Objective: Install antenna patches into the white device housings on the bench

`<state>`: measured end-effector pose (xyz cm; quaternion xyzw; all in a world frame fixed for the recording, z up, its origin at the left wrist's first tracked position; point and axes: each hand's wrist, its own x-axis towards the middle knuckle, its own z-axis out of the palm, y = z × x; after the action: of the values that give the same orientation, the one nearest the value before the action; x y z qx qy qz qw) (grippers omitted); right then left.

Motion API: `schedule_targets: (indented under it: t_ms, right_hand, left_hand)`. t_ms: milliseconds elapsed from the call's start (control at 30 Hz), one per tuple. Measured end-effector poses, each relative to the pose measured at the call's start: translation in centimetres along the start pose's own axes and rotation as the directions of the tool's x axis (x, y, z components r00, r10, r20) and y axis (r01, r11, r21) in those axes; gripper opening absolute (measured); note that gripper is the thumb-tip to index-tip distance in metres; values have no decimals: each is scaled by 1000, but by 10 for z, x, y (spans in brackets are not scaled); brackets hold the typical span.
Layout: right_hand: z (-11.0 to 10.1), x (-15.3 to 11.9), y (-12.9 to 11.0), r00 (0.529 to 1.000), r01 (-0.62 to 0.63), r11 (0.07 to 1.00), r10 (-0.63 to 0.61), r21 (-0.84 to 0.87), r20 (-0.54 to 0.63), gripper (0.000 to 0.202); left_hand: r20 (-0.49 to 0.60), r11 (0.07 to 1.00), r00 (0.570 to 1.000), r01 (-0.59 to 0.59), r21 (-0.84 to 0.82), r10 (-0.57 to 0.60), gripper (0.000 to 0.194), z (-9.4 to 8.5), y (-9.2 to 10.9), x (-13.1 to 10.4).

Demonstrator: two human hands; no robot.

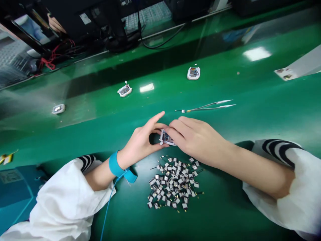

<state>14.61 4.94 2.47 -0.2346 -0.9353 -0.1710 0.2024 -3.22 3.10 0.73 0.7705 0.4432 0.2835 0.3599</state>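
Between my two hands is a small white device housing with an exposed circuit board. My left hand grips its left side between fingers and thumb, the index finger raised. The fingers of my right hand close over its right side and hide that part. Just below lies a pile of small square parts with short dark leads. Tweezers lie above my right hand, with a small square part at their left end. A blue wrist strap with a cord circles my left wrist.
Similar white housings sit further back on the green bench: one at left, one in the middle, one at right. A white metal bracket juts in from the right. Monitors and cables line the back; a blue box stands at left.
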Motion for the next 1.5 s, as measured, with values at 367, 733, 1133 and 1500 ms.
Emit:
schedule_targets:
  t_ms: [367, 733, 1133, 1500]
  right_hand:
    - [6, -2, 5, 998, 51, 998, -49, 47, -44, 17]
    - [5, -7, 0, 1000, -19, 989, 21, 145, -8, 22]
    - [13, 0, 2, 938, -301, 824, 345, 479, -5, 10]
    - [20, 1, 2, 875, -370, 615, 482, 696, 39, 2]
  left_hand:
    - [10, 995, 999, 39, -88, -39, 74, 3, 6, -1]
    - [-73, 997, 997, 33, -66, -38, 67, 9, 6, -2]
    - [-221, 990, 975, -10, -137, -20, 62, 11, 6, -4]
    - [-281, 975, 959, -23, -221, -41, 56, 12, 5, -3]
